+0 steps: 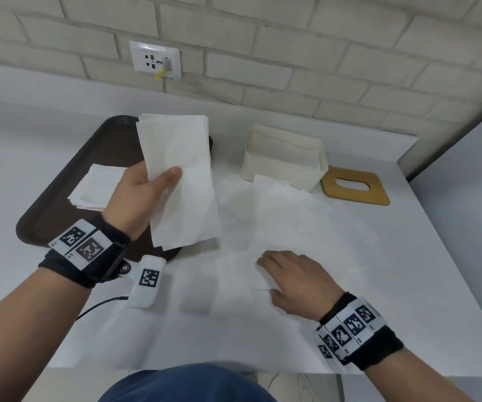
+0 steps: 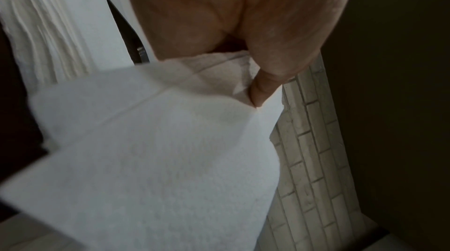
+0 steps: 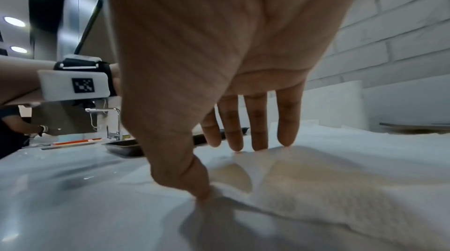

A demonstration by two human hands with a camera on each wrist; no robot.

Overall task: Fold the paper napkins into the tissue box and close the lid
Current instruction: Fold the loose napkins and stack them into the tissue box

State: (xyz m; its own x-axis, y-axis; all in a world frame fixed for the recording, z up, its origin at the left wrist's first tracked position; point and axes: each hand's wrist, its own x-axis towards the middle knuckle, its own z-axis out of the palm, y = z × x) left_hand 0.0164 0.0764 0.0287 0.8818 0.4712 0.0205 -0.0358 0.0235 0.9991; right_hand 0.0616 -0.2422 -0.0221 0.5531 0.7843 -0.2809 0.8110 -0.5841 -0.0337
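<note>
My left hand (image 1: 135, 195) grips a folded stack of napkins (image 1: 178, 181), thumb across the front and fingers behind, holding it raised and tilted above the right edge of the brown tray (image 1: 59, 181). In the left wrist view the thumb (image 2: 263, 89) presses into the same stack (image 2: 151, 149), which fills most of the view. A second pile of napkins (image 1: 94, 187) lies flat on the tray, behind my left hand. My right hand (image 1: 295, 280) is spread flat, fingers straight, on a napkin sheet (image 1: 277, 216) laid out on the white table (image 1: 408, 256); in the right wrist view the fingertips (image 3: 287, 139) touch the sheet (image 3: 328, 187) and the thumb rests at its near edge, where the paper puckers slightly. The tissue box (image 1: 284, 158) stands open near the wall, well beyond my right hand, with the far edge of the sheet reaching its base. The wooden lid (image 1: 355, 185), with an oval slot, lies flat on the table, touching the box on its right side. A wall socket (image 1: 155, 59) sits in the brick wall (image 1: 321, 53) behind the tray.
</note>
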